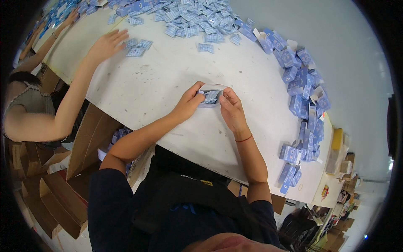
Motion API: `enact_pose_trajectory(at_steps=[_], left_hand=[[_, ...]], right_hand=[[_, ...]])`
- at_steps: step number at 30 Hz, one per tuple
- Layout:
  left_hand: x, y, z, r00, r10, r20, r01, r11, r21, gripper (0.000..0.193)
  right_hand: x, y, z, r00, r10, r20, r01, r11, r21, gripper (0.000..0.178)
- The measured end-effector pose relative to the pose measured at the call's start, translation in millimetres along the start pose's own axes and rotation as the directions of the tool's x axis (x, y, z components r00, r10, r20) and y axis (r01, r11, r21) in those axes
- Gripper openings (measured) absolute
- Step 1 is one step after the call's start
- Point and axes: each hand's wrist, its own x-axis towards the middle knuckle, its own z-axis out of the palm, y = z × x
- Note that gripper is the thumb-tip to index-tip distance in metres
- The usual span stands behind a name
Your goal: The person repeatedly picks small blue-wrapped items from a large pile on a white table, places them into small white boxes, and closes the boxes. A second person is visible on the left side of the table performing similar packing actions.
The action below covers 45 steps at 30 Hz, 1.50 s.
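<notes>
Over the middle of the white table, a small light-blue carton (208,105) sits between my two hands with its top flap raised. Several blue-and-white sachets (211,97) show inside its mouth. My left hand (190,102) grips the carton's left side, thumb at the rim. On the opposite side my right hand (231,108) is closed at the carton's right edge, fingers bent by the flap. Beyond the hands, a single sachet (205,48) lies on the tabletop, short of a big heap of sachets (197,19).
Many light-blue cartons (299,80), some with open flaps, line the table's right side. At left a co-worker's hand (108,45) reaches over the table (163,71) near a few sachets (138,48). Brown cardboard boxes (63,201) stand below the table's left edge.
</notes>
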Motion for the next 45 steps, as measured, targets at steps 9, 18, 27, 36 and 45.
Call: enact_pose_trajectory(at_steps=[9,18,27,36,45], left_hand=[[8.8,8.6,7.5,0.995,-0.08,-0.055,0.086,0.988,0.124,0.016],[19.1,9.7,0.8,0.998,-0.064,0.023,0.053,0.948,0.315,0.019],[-14.3,3.2,-5.2,0.971,0.234,0.043,-0.238,0.952,0.192,0.031],[-13.0,13.7,-20.9,0.982,-0.041,0.185,0.047,0.998,-0.032,0.03],[-30.7,10.0,-17.6,0.935,0.344,0.088,-0.353,0.874,0.335,0.03]], right_hand=[[-3.3,3.2,13.1,0.997,-0.027,-0.073,0.018,0.993,-0.114,0.038],[5.9,3.2,-3.4,0.999,-0.039,0.006,0.039,0.991,-0.127,0.035],[1.6,-1.9,5.5,0.929,-0.325,0.178,0.369,0.853,-0.369,0.028],[-7.6,-10.6,-1.3,0.907,-0.322,0.272,0.419,0.621,-0.662,0.029],[-19.6,-12.6,12.7,0.83,-0.411,0.376,0.467,0.146,-0.872,0.038]])
